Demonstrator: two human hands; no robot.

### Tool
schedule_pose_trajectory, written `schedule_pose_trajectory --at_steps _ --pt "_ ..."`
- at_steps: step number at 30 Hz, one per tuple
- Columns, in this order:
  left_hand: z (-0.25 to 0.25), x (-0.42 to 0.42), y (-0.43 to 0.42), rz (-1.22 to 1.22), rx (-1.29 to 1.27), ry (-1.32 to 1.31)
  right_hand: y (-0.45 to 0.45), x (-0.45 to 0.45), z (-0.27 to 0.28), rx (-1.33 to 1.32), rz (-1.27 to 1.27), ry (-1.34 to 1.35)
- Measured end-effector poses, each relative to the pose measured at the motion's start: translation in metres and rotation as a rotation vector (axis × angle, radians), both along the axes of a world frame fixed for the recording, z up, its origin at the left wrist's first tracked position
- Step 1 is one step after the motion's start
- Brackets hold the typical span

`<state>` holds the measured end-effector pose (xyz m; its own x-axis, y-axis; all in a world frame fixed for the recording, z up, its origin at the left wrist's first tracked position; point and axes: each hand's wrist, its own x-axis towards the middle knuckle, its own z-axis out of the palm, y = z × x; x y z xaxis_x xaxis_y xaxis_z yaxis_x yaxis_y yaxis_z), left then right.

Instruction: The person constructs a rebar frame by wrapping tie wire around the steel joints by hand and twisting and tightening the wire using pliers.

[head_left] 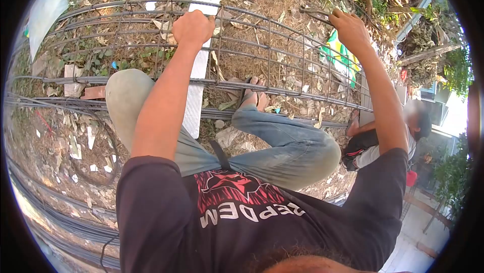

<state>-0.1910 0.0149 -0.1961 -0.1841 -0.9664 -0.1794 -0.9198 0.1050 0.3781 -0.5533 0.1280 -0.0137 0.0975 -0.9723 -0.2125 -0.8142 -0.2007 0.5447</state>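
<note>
A long rebar cage (268, 66) of dark bars and square ties stretches across the ground in front of my knees. My left hand (193, 28) is closed at its far top bar, beside a white plank (192, 106) that passes under the cage. Raised beyond the cage's far side on the right, my right hand (349, 31) is closed around a dark metal tool (316, 14). Its slim ends point left from my fingers; the grip is hidden, so its exact kind does not show.
Bundles of long steel bars (65, 225) lie at lower left. A green, yellow and white sack (339, 56) rests by the cage's right part. Another person (368, 144) crouches at right. Bricks (94, 93), dry leaves and litter cover the soil; branches (428, 53) lie upper right.
</note>
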Motion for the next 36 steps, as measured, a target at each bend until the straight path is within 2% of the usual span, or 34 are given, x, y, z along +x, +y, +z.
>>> schedule_pose_trajectory --at_steps 2,3,6,7,11,17,23,26,27,30,31,34,36 --pt "-0.001 0.0 -0.001 0.007 -0.01 -0.003 -0.016 -0.009 -0.02 0.018 0.159 0.126" --pt "-0.002 0.001 -0.001 0.01 -0.005 -0.006 -0.028 -0.004 -0.03 0.115 0.032 0.208" --pt "0.001 0.0 -0.001 0.015 0.005 -0.008 -0.045 -0.013 -0.064 -0.068 0.28 0.198" --pt "0.002 0.001 -0.001 0.013 0.005 -0.008 -0.051 0.001 -0.062 0.035 0.229 0.266" --pt "0.004 0.0 0.0 0.018 0.002 -0.002 -0.061 0.016 -0.063 0.042 0.333 0.375" --pt "0.004 0.0 0.0 0.007 0.013 0.016 -0.059 0.02 -0.054 0.066 0.372 0.402" --pt "-0.001 0.0 0.0 0.01 0.004 0.026 -0.061 0.03 -0.041 0.025 0.469 0.297" --pt "0.003 0.0 0.0 0.013 0.025 0.026 -0.075 0.039 -0.031 0.167 0.38 0.322" --pt "0.003 -0.001 -0.001 0.011 0.039 0.025 -0.078 0.034 -0.031 0.153 0.407 0.202" --pt "0.002 0.0 -0.004 0.013 0.051 0.026 -0.077 0.087 -0.005 0.368 -0.078 0.047" --pt "0.002 0.001 -0.002 0.011 0.034 0.025 -0.074 0.067 -0.021 0.255 0.025 -0.076" --pt "0.005 0.003 0.001 0.007 0.047 0.034 -0.043 0.038 -0.06 0.226 -0.159 -0.289" --pt "0.007 0.0 -0.001 0.008 0.035 0.035 -0.007 0.039 -0.085 0.177 -0.262 -0.307"
